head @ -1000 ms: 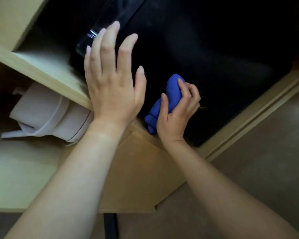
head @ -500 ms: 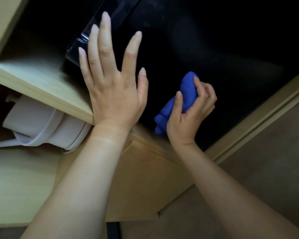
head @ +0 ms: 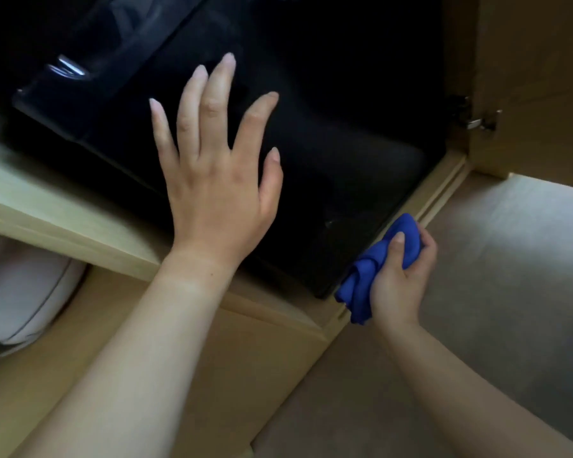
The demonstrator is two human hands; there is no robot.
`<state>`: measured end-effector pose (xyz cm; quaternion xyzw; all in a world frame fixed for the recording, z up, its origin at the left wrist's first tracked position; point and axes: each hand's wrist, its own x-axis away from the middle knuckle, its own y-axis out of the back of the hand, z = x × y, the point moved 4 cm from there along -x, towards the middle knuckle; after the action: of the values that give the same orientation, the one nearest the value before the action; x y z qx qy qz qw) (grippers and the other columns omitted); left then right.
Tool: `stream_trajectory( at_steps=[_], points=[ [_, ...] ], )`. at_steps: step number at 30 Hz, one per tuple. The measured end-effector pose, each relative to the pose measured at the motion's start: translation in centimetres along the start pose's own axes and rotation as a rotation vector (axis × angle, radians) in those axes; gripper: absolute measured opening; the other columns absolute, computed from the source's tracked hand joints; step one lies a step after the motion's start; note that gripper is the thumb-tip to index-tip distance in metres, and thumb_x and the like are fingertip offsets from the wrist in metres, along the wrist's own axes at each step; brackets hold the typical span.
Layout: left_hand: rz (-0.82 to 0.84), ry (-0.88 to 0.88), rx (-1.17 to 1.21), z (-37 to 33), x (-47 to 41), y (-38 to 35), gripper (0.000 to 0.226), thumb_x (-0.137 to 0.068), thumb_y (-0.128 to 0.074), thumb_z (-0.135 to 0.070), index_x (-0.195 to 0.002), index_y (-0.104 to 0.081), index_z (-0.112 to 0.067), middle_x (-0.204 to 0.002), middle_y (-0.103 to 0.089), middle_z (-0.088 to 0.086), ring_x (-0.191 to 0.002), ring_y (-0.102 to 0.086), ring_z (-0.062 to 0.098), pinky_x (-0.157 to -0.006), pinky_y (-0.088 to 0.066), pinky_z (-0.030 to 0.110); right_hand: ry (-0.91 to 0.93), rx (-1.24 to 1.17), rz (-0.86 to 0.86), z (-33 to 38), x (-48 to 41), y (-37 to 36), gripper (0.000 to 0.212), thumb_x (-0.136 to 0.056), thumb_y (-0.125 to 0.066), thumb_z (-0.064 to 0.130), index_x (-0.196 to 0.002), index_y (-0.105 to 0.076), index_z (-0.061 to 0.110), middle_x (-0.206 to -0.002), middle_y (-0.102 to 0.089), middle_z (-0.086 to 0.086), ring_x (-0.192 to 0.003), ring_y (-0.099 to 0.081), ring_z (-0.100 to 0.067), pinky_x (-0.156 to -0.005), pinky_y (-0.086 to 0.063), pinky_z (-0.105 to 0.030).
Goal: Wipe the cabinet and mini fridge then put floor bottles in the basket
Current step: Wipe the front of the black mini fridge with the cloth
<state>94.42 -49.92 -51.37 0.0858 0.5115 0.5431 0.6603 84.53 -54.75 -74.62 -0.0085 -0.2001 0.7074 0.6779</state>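
Observation:
The black glossy mini fridge (head: 344,133) sits inside a light wooden cabinet (head: 63,226). My left hand (head: 212,173) lies flat on the fridge door with its fingers spread, holding nothing. My right hand (head: 401,276) grips a bunched blue cloth (head: 371,269) at the fridge door's lower corner, against the cabinet's bottom frame. No bottles or basket are in view.
A white kettle-like appliance (head: 24,292) sits in the cabinet compartment at the left. The open cabinet door (head: 536,87) with a metal hinge (head: 477,122) stands at the upper right. Beige carpet (head: 493,292) covers the floor at the right.
My right hand has slid the blue cloth down the fridge door to its lower corner. The camera has shifted, and my left hand stays flat on the door.

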Motion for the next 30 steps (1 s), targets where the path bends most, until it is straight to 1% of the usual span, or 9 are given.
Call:
stream_trajectory(
  at_steps=[1,5,9,16,18,19,22,27,30],
  points=[
    [0.005,0.010,0.018,-0.1,0.0,-0.3,0.042,-0.095,-0.045,-0.030,-0.135,-0.048,-0.021,-0.154,-0.028,0.012,-0.143,-0.021,0.031,-0.114,-0.004,0.055,-0.007,0.017,-0.017,0.0,0.1,0.4,0.033,-0.099,-0.042,0.035,-0.131,-0.039,0.027,-0.133,-0.044,0.003,-0.118,-0.046,-0.005,-0.105,-0.037,-0.024],
    [-0.003,0.006,0.050,0.2,0.0,-0.8,0.039,-0.095,-0.043,-0.031,-0.133,-0.049,-0.021,-0.154,-0.027,0.009,-0.144,-0.020,0.030,-0.114,-0.001,0.055,-0.011,-0.009,-0.046,-0.1,1.6,-0.5,0.029,-0.099,-0.043,0.031,-0.127,-0.040,0.027,-0.132,-0.042,0.003,-0.115,-0.046,-0.004,-0.088,-0.034,-0.001],
    [-0.007,-0.056,0.006,0.4,0.7,-1.2,0.038,-0.096,-0.040,-0.032,-0.130,-0.051,-0.021,-0.153,-0.031,0.008,-0.144,-0.021,0.028,-0.113,0.000,0.055,-0.011,-0.084,-0.025,-0.7,3.6,-3.6,0.030,-0.098,-0.045,0.031,-0.128,-0.042,0.028,-0.129,-0.042,0.010,-0.111,-0.044,0.006,-0.086,-0.032,0.002],
    [0.006,-0.148,-0.100,-0.3,1.4,-2.6,0.036,-0.096,-0.037,-0.030,-0.126,-0.053,-0.020,-0.152,-0.033,0.003,-0.143,-0.022,0.024,-0.110,-0.005,0.062,0.176,-0.009,0.065,-1.2,3.0,-8.3,0.036,-0.096,-0.049,0.027,-0.132,-0.042,0.022,-0.131,-0.037,0.006,-0.120,-0.037,-0.005,-0.097,-0.022,-0.004],
    [-0.009,-0.166,-0.126,-0.3,1.4,-3.0,0.034,-0.095,-0.038,-0.029,-0.124,-0.055,-0.022,-0.152,-0.033,0.002,-0.143,-0.023,0.024,-0.111,-0.006,0.060,0.212,0.041,0.039,-2.0,0.9,-7.8,0.036,-0.097,-0.048,0.026,-0.132,-0.042,0.020,-0.129,-0.037,0.006,-0.121,-0.037,-0.007,-0.105,-0.024,-0.017],
    [-0.017,-0.174,-0.137,-0.3,1.4,-3.1,0.033,-0.095,-0.039,-0.029,-0.124,-0.055,-0.023,-0.152,-0.033,0.002,-0.142,-0.024,0.025,-0.112,-0.007,0.059,0.179,0.041,0.020,-2.6,-0.2,-7.4,0.036,-0.097,-0.048,0.027,-0.132,-0.042,0.019,-0.130,-0.037,0.005,-0.124,-0.037,-0.009,-0.107,-0.026,-0.021],
    [-0.039,-0.192,-0.148,-0.3,1.5,-3.4,0.033,-0.094,-0.042,-0.028,-0.123,-0.056,-0.025,-0.152,-0.035,0.001,-0.142,-0.026,0.024,-0.113,-0.009,0.054,0.020,-0.022,-0.043,-3.4,-0.8,-7.0,0.038,-0.098,-0.046,0.028,-0.134,-0.040,0.020,-0.135,-0.036,0.002,-0.128,-0.036,-0.014,-0.102,-0.024,-0.014],
    [-0.079,-0.203,-0.173,-0.3,1.4,-3.5,0.033,-0.092,-0.044,-0.029,-0.121,-0.059,-0.025,-0.150,-0.039,0.000,-0.139,-0.030,0.023,-0.112,-0.010,0.049,0.346,-0.033,0.014,2.9,1.4,-10.0,0.036,-0.096,-0.048,0.026,-0.131,-0.045,0.018,-0.133,-0.039,-0.003,-0.118,-0.036,-0.007,-0.099,-0.020,-0.007],
    [-0.074,-0.199,-0.188,-0.2,1.4,-3.5,0.033,-0.093,-0.045,-0.031,-0.122,-0.059,-0.025,-0.150,-0.039,0.000,-0.139,-0.030,0.023,-0.112,-0.010,0.049,0.441,0.011,0.054,3.5,0.8,-10.1,0.038,-0.096,-0.048,0.027,-0.131,-0.046,0.014,-0.131,-0.039,-0.007,-0.119,-0.036,-0.010,-0.102,-0.021,-0.009]
  ],
)
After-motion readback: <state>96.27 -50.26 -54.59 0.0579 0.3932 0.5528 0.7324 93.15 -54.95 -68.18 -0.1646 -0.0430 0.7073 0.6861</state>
